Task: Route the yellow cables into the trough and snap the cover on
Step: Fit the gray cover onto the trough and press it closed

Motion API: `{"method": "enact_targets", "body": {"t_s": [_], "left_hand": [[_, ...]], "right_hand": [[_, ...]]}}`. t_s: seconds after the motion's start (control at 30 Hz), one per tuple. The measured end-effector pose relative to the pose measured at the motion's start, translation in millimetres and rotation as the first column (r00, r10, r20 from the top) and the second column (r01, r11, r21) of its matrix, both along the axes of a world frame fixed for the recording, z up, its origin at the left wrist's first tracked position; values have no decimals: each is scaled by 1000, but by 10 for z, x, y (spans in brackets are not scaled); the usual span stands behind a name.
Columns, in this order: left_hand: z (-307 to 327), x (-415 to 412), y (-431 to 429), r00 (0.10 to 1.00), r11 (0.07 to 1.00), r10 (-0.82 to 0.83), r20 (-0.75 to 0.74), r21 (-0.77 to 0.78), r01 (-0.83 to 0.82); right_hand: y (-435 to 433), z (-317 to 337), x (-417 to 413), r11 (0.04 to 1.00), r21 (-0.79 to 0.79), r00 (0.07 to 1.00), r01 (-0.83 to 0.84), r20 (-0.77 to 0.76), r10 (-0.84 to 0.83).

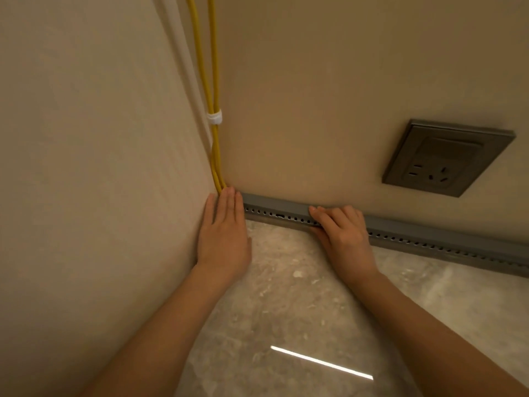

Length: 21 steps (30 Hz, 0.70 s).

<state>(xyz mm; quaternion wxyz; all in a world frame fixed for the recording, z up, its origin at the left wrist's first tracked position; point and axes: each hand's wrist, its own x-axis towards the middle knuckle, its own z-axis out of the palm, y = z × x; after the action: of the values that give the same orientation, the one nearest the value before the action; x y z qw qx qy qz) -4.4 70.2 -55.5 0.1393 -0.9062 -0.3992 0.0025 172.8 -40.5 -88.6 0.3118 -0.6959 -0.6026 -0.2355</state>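
Note:
Two yellow cables (213, 81) run down the wall corner, bound by a white strap (214, 116), and vanish behind my left hand. A grey slotted trough (274, 210) lies along the foot of the wall, with its flat cover on top. My left hand (224, 224) lies flat with straight fingers over the trough's corner end, where the cables enter. My right hand (340, 227) presses on the cover further right, fingers bent over the top edge and thumb against the slotted front.
A grey wall socket (446, 159) sits on the wall at the upper right, above the trough. The marbled floor (286, 296) stretches in front, with a bright light reflection (320, 362). The left wall (100, 167) closes the corner.

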Motion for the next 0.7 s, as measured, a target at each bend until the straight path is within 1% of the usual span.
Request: {"method": "enact_targets", "body": {"t_s": [0.03, 0.07, 0.1, 0.13, 0.17, 0.2, 0.23, 0.27, 0.3, 0.33, 0.37, 0.43, 0.47, 0.53, 0.6, 0.7], "left_hand": [[-19, 40, -65, 979, 994, 9, 205, -111, 14], [-39, 86, -147, 907, 978, 58, 418, -204, 32], [-64, 149, -242, 784, 962, 121, 609, -265, 58], [-81, 207, -321, 645, 945, 188, 741, -315, 87], [-91, 282, -397, 536, 909, 282, 796, -400, 116], [-97, 356, -453, 448, 828, 425, 786, -538, 158], [-91, 445, -498, 370, 706, 576, 729, -672, 223], [-97, 529, -509, 308, 588, 695, 649, -761, 275], [-97, 607, -512, 279, 490, 771, 572, -813, 313], [-102, 686, -513, 260, 412, 820, 510, -842, 349], [-91, 744, -497, 243, 349, 858, 452, -861, 369], [-85, 872, -477, 236, 218, 914, 331, -889, 402], [-81, 909, -456, 231, 183, 928, 292, -899, 398], [-78, 992, -466, 215, 168, 942, 259, -914, 369], [-75, 1019, -476, 205, 198, 939, 274, -924, 328], [-73, 1086, -483, 213, 248, 926, 310, -929, 274]], "right_hand": [[3, 2, 4, 1000, -7, 1000, 4, -4, -4], [12, 6, 1, 1000, -16, 1000, 5, -7, -6], [11, 11, 2, 1000, -27, 1000, 9, -10, -10], [21, 17, -8, 999, -39, 1000, 12, -15, -13], [15, 21, -11, 999, -50, 999, 21, -24, -22], [18, 25, -20, 998, -65, 999, 26, -37, -29], [10, 27, -23, 996, -82, 998, 33, -53, -38], [8, 33, -29, 994, -101, 996, 39, -72, -46], [3, 40, -31, 992, -121, 995, 44, -87, -54], [-10, 45, -29, 989, -137, 993, 47, -101, -61], [-7, 55, -40, 988, -148, 992, 42, -115, -60], [-27, 72, -38, 985, -167, 988, 39, -138, -62], [-17, 83, -52, 984, -175, 987, 33, -150, -59], [-25, 89, -49, 981, -192, 985, 40, -158, -71], [-27, 102, -55, 978, -205, 984, 41, -161, -75], [-33, 123, -54, 974, -222, 984, 38, -164, -76]]}}
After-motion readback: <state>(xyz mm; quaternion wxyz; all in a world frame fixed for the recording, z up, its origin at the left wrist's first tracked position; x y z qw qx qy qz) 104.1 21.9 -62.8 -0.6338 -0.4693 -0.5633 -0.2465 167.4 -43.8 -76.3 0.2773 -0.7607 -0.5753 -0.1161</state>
